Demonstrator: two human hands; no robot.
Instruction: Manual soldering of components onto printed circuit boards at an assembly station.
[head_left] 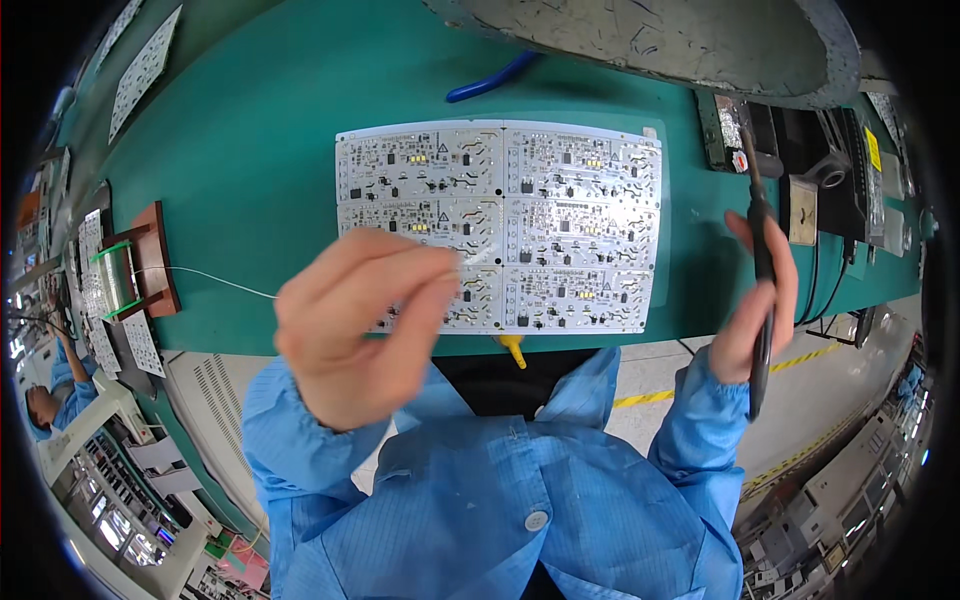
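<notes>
Left hand (360, 325): over the lower-left part of the panel (575, 240), a bit blurred. Thumb and forefinger together, pinched on the wire (222, 280). Wire runs in a slack curve from the spool (118, 282) at far left to the back of the hand. Free end past the fingertips too faint to place; can't tell if it touches the panel.

Right hand (745, 325): clamped round the dark handle of the iron (764, 245), fingers on the right, thumb across. Held off the panel's right side. Shaft points away from the body, toward the gear at upper right; can't tell if the tip touches anything there.

Panel: white, flat on the green mat (250, 160), mid-view, near the front edge. Six circuits, two columns by three rows, black parts plus small yellow ones. Left hand hides some of the lower-left.

Around: spool has green flanges, sits in a brown stand (158, 255). Blue handle (490, 82) lies beyond the panel, partly under the scuffed grey hood (650, 40). Tan-topped tray (803, 210) near the right hand. Yellow tip (513, 350) pokes out at the panel's near edge. More white boards (145, 75) upper left. Co-worker in blue (68, 400) far left.
</notes>
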